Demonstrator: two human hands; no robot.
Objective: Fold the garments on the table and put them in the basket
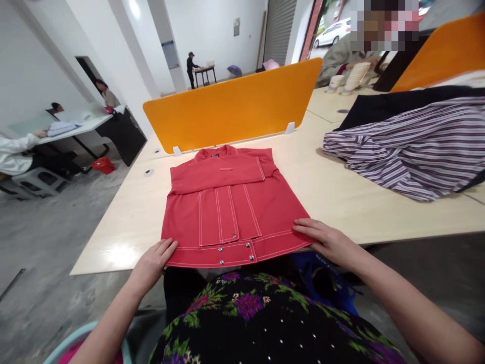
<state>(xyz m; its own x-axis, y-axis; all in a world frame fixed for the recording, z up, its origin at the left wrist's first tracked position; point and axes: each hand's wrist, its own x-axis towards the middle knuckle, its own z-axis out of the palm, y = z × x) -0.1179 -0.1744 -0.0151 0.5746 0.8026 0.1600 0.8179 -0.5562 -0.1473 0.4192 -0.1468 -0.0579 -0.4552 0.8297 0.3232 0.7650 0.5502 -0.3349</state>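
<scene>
Floral clothing (248,308) nearest, my left grip (153,262) and right grip (329,241) likely steady the red jacket (220,212) by its near corners, though whether they pinch I can't tell.

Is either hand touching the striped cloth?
No, the left hand and right hand are at the lower corners of the red jacket, while the striped cloth lies apart, farther right.

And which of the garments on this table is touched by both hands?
The red jacket: the left hand and right hand touch it; the striped garment and black cloth lie untouched.
</scene>
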